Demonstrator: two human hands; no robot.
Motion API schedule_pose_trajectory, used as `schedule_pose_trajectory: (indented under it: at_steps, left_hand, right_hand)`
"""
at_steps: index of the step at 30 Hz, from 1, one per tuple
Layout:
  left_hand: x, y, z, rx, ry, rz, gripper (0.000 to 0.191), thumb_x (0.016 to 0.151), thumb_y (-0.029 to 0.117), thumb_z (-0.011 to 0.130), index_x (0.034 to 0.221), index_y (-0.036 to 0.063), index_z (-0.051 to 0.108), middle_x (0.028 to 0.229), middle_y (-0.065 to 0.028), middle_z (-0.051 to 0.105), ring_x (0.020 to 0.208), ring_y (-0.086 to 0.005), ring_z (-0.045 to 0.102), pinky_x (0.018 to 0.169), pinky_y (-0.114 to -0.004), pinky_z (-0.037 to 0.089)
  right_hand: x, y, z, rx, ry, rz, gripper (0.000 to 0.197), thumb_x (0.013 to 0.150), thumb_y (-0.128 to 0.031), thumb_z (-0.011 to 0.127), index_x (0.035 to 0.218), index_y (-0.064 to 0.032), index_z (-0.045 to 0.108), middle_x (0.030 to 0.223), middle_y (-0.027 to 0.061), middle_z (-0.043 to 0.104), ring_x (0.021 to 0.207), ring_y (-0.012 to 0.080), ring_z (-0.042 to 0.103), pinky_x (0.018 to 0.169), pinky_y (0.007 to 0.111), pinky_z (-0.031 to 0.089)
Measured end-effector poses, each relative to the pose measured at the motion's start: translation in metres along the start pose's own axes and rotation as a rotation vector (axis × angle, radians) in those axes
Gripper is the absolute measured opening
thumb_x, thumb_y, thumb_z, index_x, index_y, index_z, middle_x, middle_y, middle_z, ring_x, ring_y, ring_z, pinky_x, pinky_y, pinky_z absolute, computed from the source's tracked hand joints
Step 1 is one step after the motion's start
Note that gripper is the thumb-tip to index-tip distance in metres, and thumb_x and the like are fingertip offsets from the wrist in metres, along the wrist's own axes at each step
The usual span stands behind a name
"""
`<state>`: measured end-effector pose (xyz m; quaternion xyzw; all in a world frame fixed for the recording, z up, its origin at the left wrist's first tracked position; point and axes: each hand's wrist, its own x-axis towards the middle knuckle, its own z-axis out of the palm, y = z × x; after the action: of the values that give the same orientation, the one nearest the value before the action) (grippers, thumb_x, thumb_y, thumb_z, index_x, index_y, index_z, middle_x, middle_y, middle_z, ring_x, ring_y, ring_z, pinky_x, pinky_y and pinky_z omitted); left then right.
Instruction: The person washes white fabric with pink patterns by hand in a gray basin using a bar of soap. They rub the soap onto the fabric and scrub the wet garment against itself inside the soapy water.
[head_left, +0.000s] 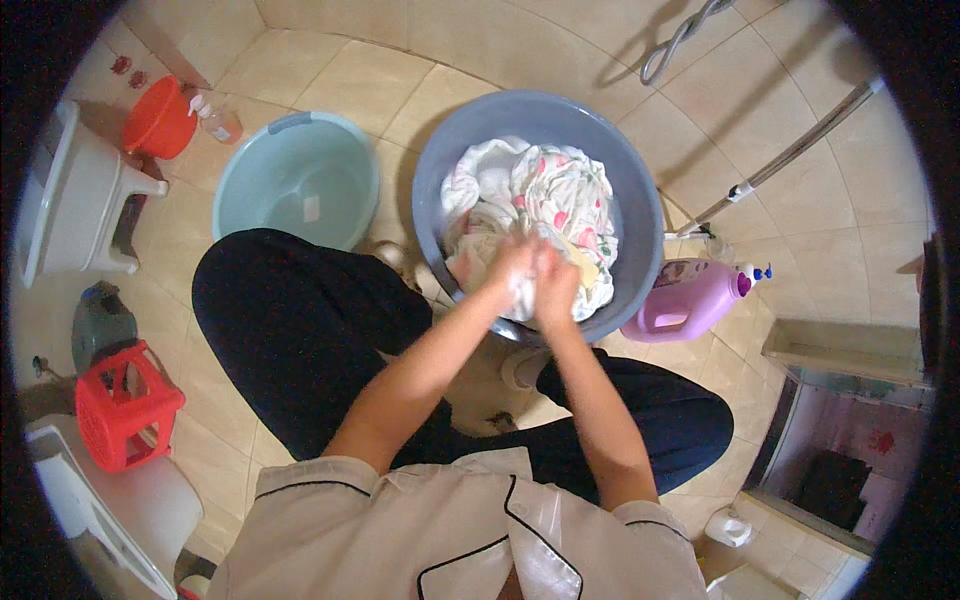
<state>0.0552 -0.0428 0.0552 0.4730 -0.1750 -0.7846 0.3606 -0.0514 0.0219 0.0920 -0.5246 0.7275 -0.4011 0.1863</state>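
Note:
A large blue-grey plastic basin (536, 105) stands on the tiled floor before me. In it lies a bunched white cloth (570, 180) with pink and green print. My left hand (517, 266) and my right hand (556, 281) are pressed close together over the cloth's near part, both blurred. Each is closed on a fold of that cloth, with whitish suds on the fingers. Just right of my right hand, a pale yellow piece (586, 266), perhaps a soap bar, rests on the cloth. The fingertips are hidden.
A light teal basin (300, 150) stands left, near an orange-red bucket (159, 120) and a pump bottle (217, 124). A purple detergent jug (690, 300) lies beside the blue-grey basin, below a metal pole (795, 142). A red stool (127, 409) and toilet (135, 487) are at left.

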Motion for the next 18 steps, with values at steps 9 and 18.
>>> schedule_pose_trajectory:
  at_steps: [9, 18]
  left_hand:
    - [-0.02, -0.034, 0.053, 0.54, -0.167, 0.321, 0.056, 0.141, 0.049, 0.07, 0.12, 0.0005, 0.088, 0.106, -0.0063, 0.088, 0.096, -0.0242, 0.083, 0.09, -0.05, 0.066]
    - [-0.015, -0.072, 0.042, 0.06, -0.105, -0.066, 0.039, 0.137, 0.036, 0.073, 0.148, 0.0019, 0.089, 0.13, -0.0116, 0.092, 0.121, -0.0281, 0.088, 0.11, -0.048, 0.07]
  right_hand:
    - [0.035, 0.026, -0.056, -0.122, 0.076, 0.207, 0.076, 0.143, -0.048, 0.07, 0.099, 0.0111, 0.087, 0.076, 0.035, 0.072, 0.069, 0.0476, 0.074, 0.073, 0.068, 0.058]
    - [0.019, 0.011, -0.052, -0.259, -0.001, 0.114, 0.077, 0.142, -0.05, 0.067, 0.096, 0.0067, 0.093, 0.083, 0.0398, 0.081, 0.078, 0.0634, 0.086, 0.079, 0.076, 0.066]
